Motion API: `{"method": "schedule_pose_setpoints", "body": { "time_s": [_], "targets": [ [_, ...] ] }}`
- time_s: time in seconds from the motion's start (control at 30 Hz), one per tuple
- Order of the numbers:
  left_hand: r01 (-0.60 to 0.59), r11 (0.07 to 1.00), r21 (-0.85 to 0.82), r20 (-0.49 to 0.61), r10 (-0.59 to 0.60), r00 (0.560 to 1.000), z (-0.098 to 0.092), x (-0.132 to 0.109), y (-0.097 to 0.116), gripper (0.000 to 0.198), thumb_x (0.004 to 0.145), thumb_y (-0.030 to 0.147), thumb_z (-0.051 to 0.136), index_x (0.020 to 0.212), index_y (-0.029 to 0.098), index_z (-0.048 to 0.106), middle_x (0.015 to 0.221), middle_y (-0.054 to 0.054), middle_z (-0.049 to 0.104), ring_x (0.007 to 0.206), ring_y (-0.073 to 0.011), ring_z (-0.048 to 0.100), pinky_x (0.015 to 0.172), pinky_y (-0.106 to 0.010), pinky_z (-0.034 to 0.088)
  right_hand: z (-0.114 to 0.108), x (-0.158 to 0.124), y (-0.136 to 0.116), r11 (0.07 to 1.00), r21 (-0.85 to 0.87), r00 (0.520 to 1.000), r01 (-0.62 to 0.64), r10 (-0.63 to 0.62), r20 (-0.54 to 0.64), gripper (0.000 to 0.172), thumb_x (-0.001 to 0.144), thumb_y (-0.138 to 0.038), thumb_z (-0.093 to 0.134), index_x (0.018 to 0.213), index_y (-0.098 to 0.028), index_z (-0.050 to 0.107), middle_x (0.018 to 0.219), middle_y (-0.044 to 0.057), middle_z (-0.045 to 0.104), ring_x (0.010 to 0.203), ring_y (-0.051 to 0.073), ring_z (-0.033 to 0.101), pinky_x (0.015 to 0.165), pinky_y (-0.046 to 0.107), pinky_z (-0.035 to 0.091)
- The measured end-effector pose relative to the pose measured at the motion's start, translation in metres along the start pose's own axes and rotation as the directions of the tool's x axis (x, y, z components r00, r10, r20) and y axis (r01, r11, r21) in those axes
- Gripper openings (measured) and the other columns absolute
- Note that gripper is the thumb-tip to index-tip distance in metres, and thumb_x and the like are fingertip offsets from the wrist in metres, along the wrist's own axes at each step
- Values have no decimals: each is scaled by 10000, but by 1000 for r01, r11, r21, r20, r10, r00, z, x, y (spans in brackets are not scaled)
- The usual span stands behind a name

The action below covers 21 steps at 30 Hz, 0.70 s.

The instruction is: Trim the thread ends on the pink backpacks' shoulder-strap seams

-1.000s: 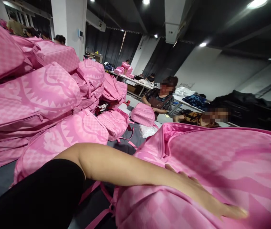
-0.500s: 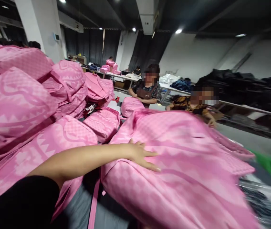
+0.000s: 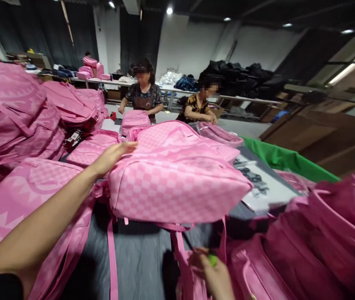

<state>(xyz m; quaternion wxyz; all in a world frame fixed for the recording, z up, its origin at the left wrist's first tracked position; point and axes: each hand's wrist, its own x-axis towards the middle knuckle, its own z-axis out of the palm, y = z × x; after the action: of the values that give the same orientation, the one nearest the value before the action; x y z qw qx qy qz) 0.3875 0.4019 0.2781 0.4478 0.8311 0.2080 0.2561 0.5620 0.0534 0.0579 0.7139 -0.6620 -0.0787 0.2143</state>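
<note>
A pink checkered backpack (image 3: 177, 187) lies in front of me, its bottom panel toward me and its straps hanging down. My left hand (image 3: 115, 155) rests against its left side with the fingers stretched out, partly over the far edge. Low in the view, my right hand (image 3: 213, 273) is blurred and closed around a small thing with a bright green part (image 3: 212, 260); a thin dark tip seems to point up-left from it. That hand is beside pink straps and fabric below the backpack.
Pink backpacks pile up on the left (image 3: 11, 108) and the right (image 3: 315, 233). Past the backpack lie a smaller pink bag (image 3: 135, 120), clear plastic packets (image 3: 261, 183) and green cloth (image 3: 283, 154). Two people (image 3: 143, 93) (image 3: 201, 104) work across the table (image 3: 140, 258).
My view has swung right. The backpack has settled lower and flatter, its bottom now facing me. My left hand has slid to its left side, and my right hand has come into view.
</note>
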Motion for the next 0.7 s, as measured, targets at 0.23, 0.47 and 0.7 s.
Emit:
{"method": "schedule_pose_setpoints", "body": {
  "time_s": [0.23,0.47,0.7],
  "targets": [
    [-83,994,-68,-350,54,935,34,-83,14,961,803,892,486,1500,233,432,1660,-117,314,1574,-340,213,1307,-558,148,49,21,-131,859,-24,858,512,-510,55,758,885,-598,596,1560,-310,407,1544,83,516,1388,271,539,1181,531,402],
    [-198,979,51,-547,193,815,10,-20,-8,816,746,899,558,1137,183,570,1151,-115,659,1134,-298,632,1067,-488,493,134,55,-168,696,-30,691,718,-706,155,789,822,-476,655,1510,-172,418,1588,122,427,1494,232,372,1259,437,262],
    [-372,915,154,-433,401,807,-4,-10,23,645,870,804,523,1144,224,591,1121,-60,659,1187,-297,640,1075,-523,506,122,33,-177,565,-97,565,819,-824,-27,612,931,-457,593,1483,-265,411,1535,95,435,1501,295,353,1283,537,197]
  ]
}}
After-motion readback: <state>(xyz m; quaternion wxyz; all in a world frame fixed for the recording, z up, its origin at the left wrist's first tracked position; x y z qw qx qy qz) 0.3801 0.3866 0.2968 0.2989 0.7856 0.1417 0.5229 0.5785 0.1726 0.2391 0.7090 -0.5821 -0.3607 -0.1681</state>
